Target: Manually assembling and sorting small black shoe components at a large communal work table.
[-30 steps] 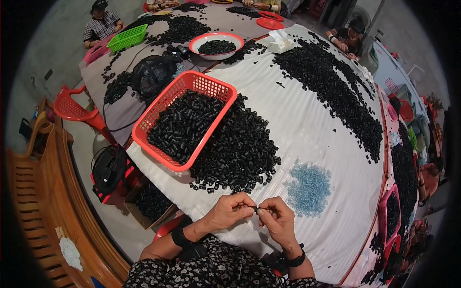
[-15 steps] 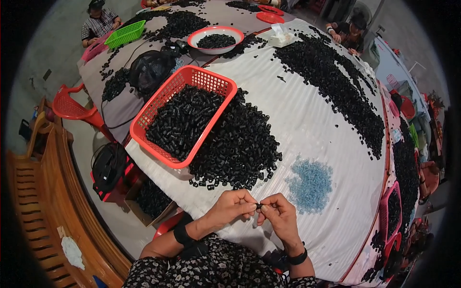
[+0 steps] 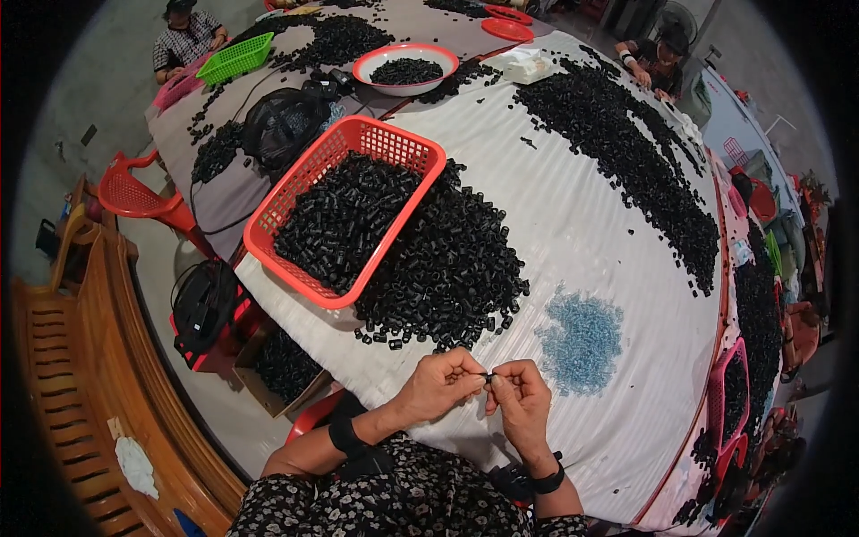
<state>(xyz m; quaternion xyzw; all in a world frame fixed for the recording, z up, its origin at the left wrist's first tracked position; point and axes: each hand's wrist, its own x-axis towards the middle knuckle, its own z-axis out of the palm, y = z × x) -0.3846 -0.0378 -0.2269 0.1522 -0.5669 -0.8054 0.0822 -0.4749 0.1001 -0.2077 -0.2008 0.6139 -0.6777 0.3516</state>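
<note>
My left hand (image 3: 441, 385) and my right hand (image 3: 519, 394) meet at the near edge of the table, fingertips pinched together. Between them is a small black cylindrical plastic piece (image 3: 488, 378), mostly covered by the fingers. Just beyond my hands spreads a heap of black cylindrical pieces (image 3: 447, 259). A red plastic basket (image 3: 344, 302) full of the same kind of pieces stands at the heap's left side. To the right of my right hand lies a patch of small clear bluish pieces (image 3: 582, 345).
Another long heap of black pieces (image 3: 617, 134) covers the far right of the white cloth (image 3: 573, 224). A red-rimmed bowl (image 3: 405, 88), a green basket (image 3: 234, 59) and a tissue pack (image 3: 528, 68) stand farther back. A wooden bench (image 3: 116, 358) is at left. Two people sit at the far sides.
Both hands stay pinched around the small black piece, with slight finger movement. The view has shifted a little. The person at far right has moved a hand slightly.
</note>
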